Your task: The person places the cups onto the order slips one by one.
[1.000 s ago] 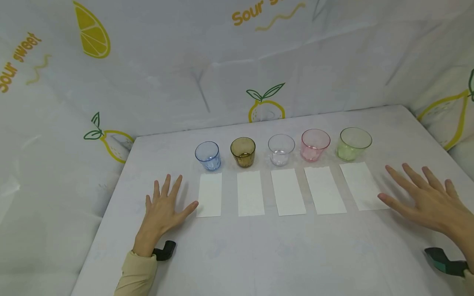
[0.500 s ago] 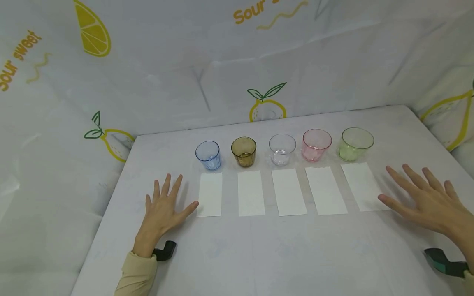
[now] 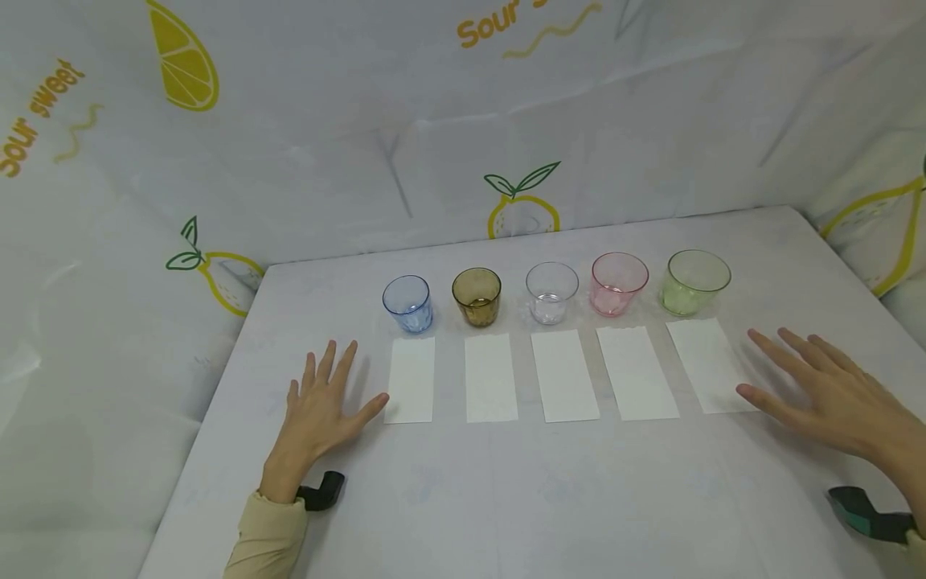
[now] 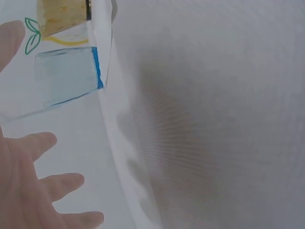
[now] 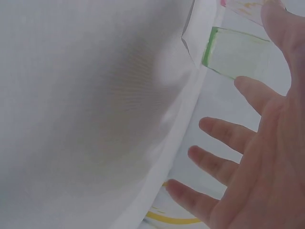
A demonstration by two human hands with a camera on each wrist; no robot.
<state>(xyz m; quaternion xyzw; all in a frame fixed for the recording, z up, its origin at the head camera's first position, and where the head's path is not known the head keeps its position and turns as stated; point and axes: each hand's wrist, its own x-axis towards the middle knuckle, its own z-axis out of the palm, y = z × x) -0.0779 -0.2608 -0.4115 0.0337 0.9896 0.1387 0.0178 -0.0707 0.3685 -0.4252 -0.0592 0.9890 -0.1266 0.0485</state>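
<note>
My left hand [image 3: 318,414] is spread over the table's left side, holding nothing, its thumb near the leftmost paper slip [image 3: 411,382]. My right hand [image 3: 832,402], also spread and holding nothing, is at the right, its thumb near the rightmost paper slip [image 3: 709,366]. Beyond the slips, a row of glasses runs from left to right: a blue glass [image 3: 408,305], a brown glass [image 3: 477,299], a clear glass [image 3: 551,296], a pink glass [image 3: 618,285] and a green glass [image 3: 693,283]. In the right wrist view, the green glass [image 5: 238,52] appears beyond the fingers.
White slips [image 3: 491,378] lie in a row on the white table [image 3: 492,498], roughly one before each glass. Behind the table hangs a white cloth [image 3: 311,161] printed with lemons. A black wrist mount [image 3: 323,490] sits at the left wrist, another mount [image 3: 868,515] at the right.
The right hand's fingers have drawn slightly closer together and shifted a little left. My left hand has hardly moved, and the glasses and slips stay in place.
</note>
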